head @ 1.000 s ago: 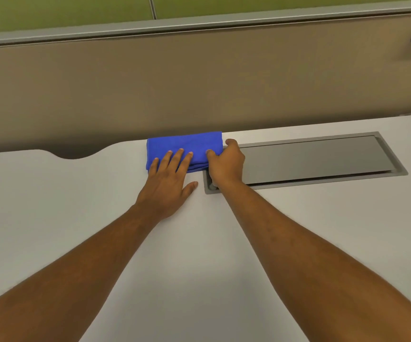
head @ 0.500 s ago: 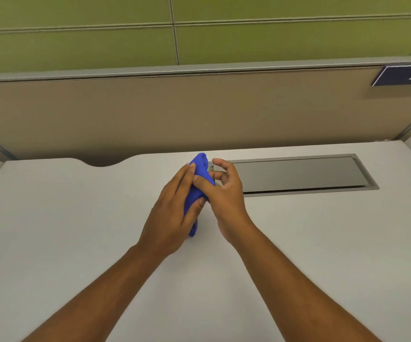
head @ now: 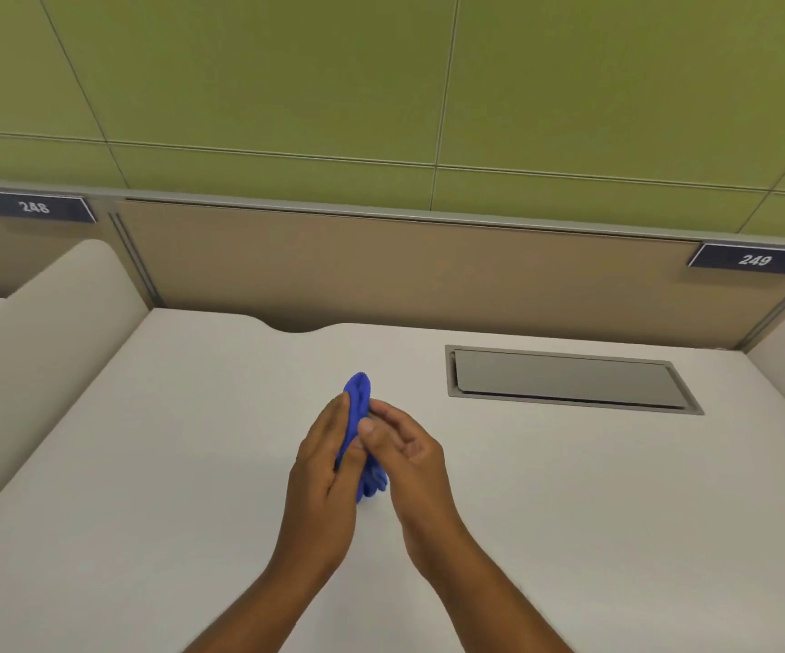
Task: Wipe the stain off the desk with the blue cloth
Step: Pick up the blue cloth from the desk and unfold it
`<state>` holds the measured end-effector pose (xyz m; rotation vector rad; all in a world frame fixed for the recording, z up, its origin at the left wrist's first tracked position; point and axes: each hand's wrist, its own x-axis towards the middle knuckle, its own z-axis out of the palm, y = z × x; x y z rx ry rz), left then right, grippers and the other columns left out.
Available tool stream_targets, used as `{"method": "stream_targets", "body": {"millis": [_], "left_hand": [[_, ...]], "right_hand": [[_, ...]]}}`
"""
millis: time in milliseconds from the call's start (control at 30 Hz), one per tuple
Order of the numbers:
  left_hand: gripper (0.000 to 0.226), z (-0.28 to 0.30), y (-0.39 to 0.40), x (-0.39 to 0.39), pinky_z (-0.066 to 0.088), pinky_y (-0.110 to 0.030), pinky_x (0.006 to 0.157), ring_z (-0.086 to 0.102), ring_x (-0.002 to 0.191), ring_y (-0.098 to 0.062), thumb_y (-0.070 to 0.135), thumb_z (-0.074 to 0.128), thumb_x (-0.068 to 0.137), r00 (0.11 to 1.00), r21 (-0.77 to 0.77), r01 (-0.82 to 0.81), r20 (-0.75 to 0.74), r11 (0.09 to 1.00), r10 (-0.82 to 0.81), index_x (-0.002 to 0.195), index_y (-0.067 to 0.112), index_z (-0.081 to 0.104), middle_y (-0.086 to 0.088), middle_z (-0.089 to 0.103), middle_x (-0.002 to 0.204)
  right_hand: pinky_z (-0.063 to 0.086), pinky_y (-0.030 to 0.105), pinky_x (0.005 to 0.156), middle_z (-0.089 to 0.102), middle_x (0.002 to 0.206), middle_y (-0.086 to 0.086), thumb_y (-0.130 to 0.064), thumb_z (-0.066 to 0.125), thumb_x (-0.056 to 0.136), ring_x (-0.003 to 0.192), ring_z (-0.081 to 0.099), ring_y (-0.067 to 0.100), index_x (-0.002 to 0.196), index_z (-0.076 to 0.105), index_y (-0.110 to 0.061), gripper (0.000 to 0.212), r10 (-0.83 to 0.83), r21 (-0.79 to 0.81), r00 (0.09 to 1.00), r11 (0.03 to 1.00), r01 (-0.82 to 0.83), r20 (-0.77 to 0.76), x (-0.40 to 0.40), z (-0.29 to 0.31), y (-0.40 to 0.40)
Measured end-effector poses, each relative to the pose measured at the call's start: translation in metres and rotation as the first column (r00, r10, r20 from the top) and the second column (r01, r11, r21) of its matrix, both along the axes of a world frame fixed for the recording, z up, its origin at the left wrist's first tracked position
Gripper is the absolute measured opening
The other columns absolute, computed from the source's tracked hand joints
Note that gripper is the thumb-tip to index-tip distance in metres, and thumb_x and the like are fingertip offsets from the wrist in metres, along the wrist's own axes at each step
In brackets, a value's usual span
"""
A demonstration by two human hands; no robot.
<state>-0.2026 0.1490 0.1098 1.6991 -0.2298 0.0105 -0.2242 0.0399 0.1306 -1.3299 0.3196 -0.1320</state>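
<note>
White desk [head: 145,487] below tan partition [head: 428,275]. Blue cloth [head: 358,393] bunched upright, clamped between left hand [head: 322,468] and right hand [head: 409,457], top fold protruding above the fingertips, tail hanging below the palms.

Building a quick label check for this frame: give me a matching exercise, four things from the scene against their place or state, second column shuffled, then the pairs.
Column 1:
1. blue cloth
2. grey hatch
3. sign 249
4. sign 248

Column 2:
A. top of the partition, far left
B. bunched between left hand and right hand, above the desk
C. top of the partition, far right
D. set flush into the desk, right of the hands

Pairs: 1-B, 2-D, 3-C, 4-A
</note>
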Motion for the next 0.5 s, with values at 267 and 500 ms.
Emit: {"method": "stream_targets", "body": {"millis": [267,500], "left_hand": [[0.039,0.033,0.084,-0.023,0.061,-0.029,0.090,0.072,0.113,-0.011,0.026,0.058,0.106,0.968,-0.177,-0.074,-0.250,0.981,0.028,0.138,0.048,0.061,0.017,0.069,0.127],[0.037,0.041,0.151,-0.038,0.060,-0.031,0.089,0.077,0.097,-0.007,0.023,0.065,0.103,0.950,-0.220,-0.155,-0.301,0.963,0.085,0.139,0.035,0.065,0.015,0.081,0.106]], "right_hand": [[0.055,0.014,0.094,0.070,0.134,-0.019,-0.028,0.052,0.110,0.124,0.066,0.001,0.146,0.058,-0.031,0.037,0.167,-0.166,0.985,0.973,-0.158,0.043,-0.039,0.024,0.083],[0.062,0.031,0.097,0.071,0.129,-0.012,-0.036,0.072,0.099,0.113,0.072,0.009,0.138,0.061,-0.034,0.040,0.071,-0.249,0.997,0.966,-0.066,0.011,-0.048,0.026,0.140]]}}
